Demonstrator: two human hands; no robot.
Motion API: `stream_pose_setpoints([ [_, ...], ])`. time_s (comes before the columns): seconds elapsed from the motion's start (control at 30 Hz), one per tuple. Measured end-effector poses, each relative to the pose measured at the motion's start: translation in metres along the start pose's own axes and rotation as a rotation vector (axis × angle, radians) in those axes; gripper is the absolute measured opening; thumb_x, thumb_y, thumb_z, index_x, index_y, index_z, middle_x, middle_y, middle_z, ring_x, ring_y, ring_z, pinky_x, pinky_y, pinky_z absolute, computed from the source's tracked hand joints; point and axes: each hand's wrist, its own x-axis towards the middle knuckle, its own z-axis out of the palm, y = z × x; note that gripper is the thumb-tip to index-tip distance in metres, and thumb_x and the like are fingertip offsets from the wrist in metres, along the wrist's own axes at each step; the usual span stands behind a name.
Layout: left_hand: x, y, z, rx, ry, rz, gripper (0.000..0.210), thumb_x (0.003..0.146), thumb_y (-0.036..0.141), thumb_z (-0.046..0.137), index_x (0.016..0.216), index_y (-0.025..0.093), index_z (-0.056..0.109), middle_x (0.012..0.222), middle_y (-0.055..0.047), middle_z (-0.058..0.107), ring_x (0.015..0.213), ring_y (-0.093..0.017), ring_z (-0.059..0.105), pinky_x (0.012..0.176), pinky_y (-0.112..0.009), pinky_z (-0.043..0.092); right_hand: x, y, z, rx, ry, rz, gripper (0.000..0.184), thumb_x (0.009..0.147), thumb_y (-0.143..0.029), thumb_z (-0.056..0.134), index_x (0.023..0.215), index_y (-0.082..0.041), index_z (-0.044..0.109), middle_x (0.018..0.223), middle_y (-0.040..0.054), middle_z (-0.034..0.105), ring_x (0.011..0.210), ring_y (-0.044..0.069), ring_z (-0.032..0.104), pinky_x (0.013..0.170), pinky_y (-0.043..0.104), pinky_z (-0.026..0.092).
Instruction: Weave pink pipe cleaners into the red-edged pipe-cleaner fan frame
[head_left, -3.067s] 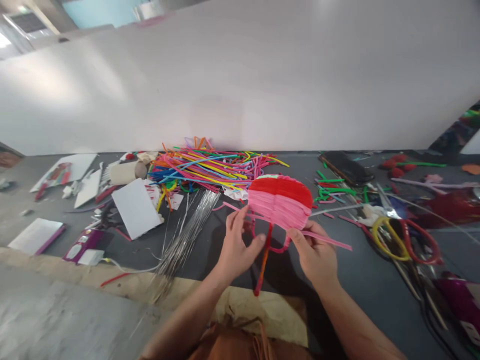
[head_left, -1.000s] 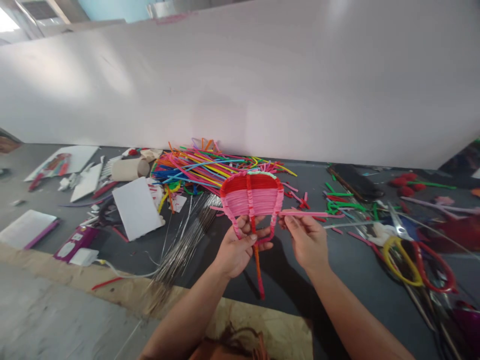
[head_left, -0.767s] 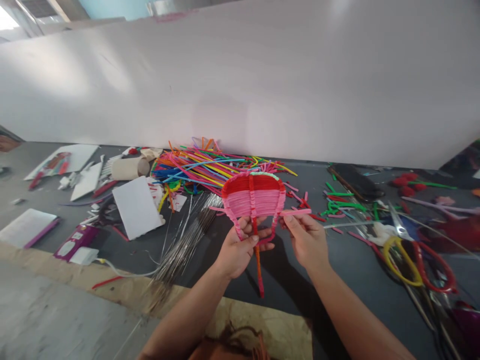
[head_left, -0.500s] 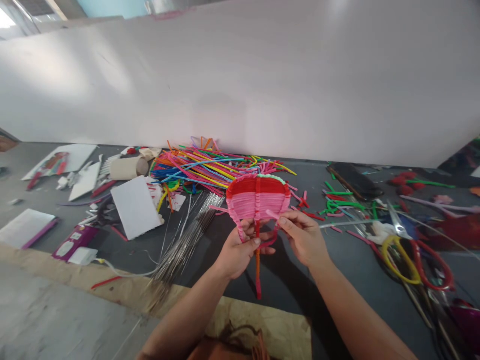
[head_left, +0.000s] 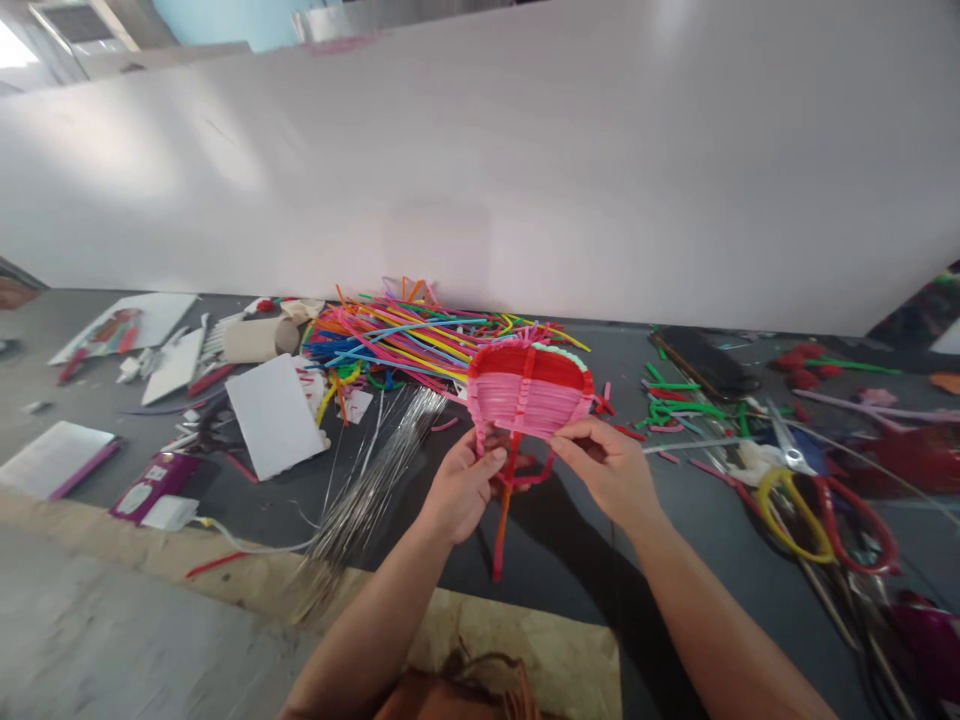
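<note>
A woven pipe-cleaner piece, red across the top and pink below with a mint-green stretch on its rim, is held up over the table. An orange and red stem hangs down from its middle. My left hand is closed around the lower left of the frame, thumb in front near the stem and some fingers hidden behind. My right hand pinches a pink pipe cleaner at the piece's lower right edge, thumb against forefinger. That strand now lies across the bottom of the pink rows.
Behind the piece lies a heap of coloured pipe cleaners, with a bundle of thin wires to its left. Scissors and green offcuts are at right, near a dark phone. A white card lies left. A white panel stands behind.
The piece has shifted slightly right and tilted, its stem swinging left. My right hand has brought the loose pink end down against the lower right edge.
</note>
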Motion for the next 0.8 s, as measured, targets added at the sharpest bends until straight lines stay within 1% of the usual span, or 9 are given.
stream_pose_setpoints([
  [0.07,-0.002,-0.002,-0.001,0.225,0.192,0.224,0.036,0.08,0.029,0.057,0.112,0.021,0.045,0.119,-0.012,0.052,0.102,-0.025,0.059,0.079,-0.041,0.052,0.0,0.0,-0.001,-0.044,0.061,-0.006,0.013,0.075,-0.033,0.063,0.074,-0.02,0.065,0.069,0.0008,0.063,0.062,0.014,0.056,0.059,0.026,0.045],
  [0.13,-0.008,-0.003,0.004,0.594,0.376,0.569,0.044,0.078,0.03,0.06,0.118,0.023,0.043,0.126,-0.012,0.047,0.115,-0.026,0.05,0.091,-0.044,0.046,0.001,-0.001,-0.003,-0.074,0.123,0.007,0.015,0.076,-0.033,0.063,0.076,-0.019,0.065,0.071,0.0016,0.065,0.064,0.015,0.058,0.063,0.027,0.046],
  [0.17,-0.012,-0.003,0.009,0.83,0.392,0.728,0.05,0.075,0.029,0.063,0.12,0.023,0.043,0.129,-0.012,0.045,0.121,-0.028,0.044,0.097,-0.047,0.04,0.002,-0.001,-0.004,-0.079,0.144,0.012,0.015,0.076,-0.034,0.063,0.076,-0.019,0.066,0.071,0.002,0.065,0.065,0.016,0.058,0.063,0.028,0.046],
  [0.27,-0.019,-0.002,0.029,1.455,0.09,0.858,0.058,0.074,0.029,0.063,0.128,0.021,0.044,0.136,-0.012,0.044,0.133,-0.034,0.026,0.107,-0.053,0.026,0.002,-0.003,-0.005,-0.081,0.158,0.006,0.018,0.076,-0.035,0.063,0.076,-0.018,0.066,0.07,0.0024,0.066,0.064,0.016,0.059,0.062,0.029,0.047],
  [0.37,-0.012,-0.002,0.043,1.701,0.032,0.744,0.068,0.075,0.015,0.054,0.139,0.017,0.031,0.145,-0.011,0.035,0.138,-0.036,0.012,0.108,-0.056,0.022,-0.002,-0.01,-0.005,-0.075,0.118,-0.043,0.018,0.08,-0.035,0.059,0.081,-0.019,0.067,0.077,0.0033,0.068,0.069,0.017,0.061,0.067,0.03,0.049],
  [0.47,0.001,0.002,0.042,1.514,-0.03,0.657,0.074,0.071,-0.002,0.04,0.141,0.015,0.026,0.146,-0.012,0.034,0.138,-0.028,0.02,0.109,-0.048,0.026,-0.009,-0.023,-0.006,0.073,0.036,-0.104,0.024,0.083,-0.035,0.056,0.102,-0.022,0.065,0.098,0.0061,0.069,0.084,0.019,0.064,0.075,0.033,0.051],
  [0.57,0.005,0.013,0.036,0.985,-0.097,0.574,0.069,0.071,0.0,0.044,0.137,0.021,0.035,0.143,-0.01,0.039,0.133,-0.025,0.032,0.109,-0.044,0.029,-0.014,-0.036,-0.011,0.295,0.005,-0.151,0.041,0.086,-0.035,0.054,0.126,-0.027,0.049,0.114,0.0084,0.064,0.09,0.02,0.065,0.077,0.036,0.053],
  [0.7,-0.005,0.026,0.035,0.136,-0.11,0.267,0.049,0.073,0.013,0.062,0.118,0.028,0.052,0.128,-0.006,0.054,0.115,-0.033,0.053,0.09,-0.054,0.046,-0.007,-0.037,-0.027,0.249,0.285,-0.16,0.04,0.08,-0.038,0.061,0.118,-0.026,0.053,0.098,0.0075,0.067,0.088,0.02,0.064,0.074,0.035,0.054],
  [0.8,-0.011,0.029,0.032,-0.155,-0.131,0.164,0.041,0.068,0.014,0.068,0.106,0.027,0.056,0.13,-0.004,0.051,0.112,-0.035,0.055,0.086,-0.06,0.047,0.004,-0.024,-0.038,0.2,0.332,-0.043,0.035,0.077,-0.044,0.064,0.105,-0.025,0.059,0.099,0.007,0.063,0.089,0.019,0.061,0.069,0.03,0.052],
])
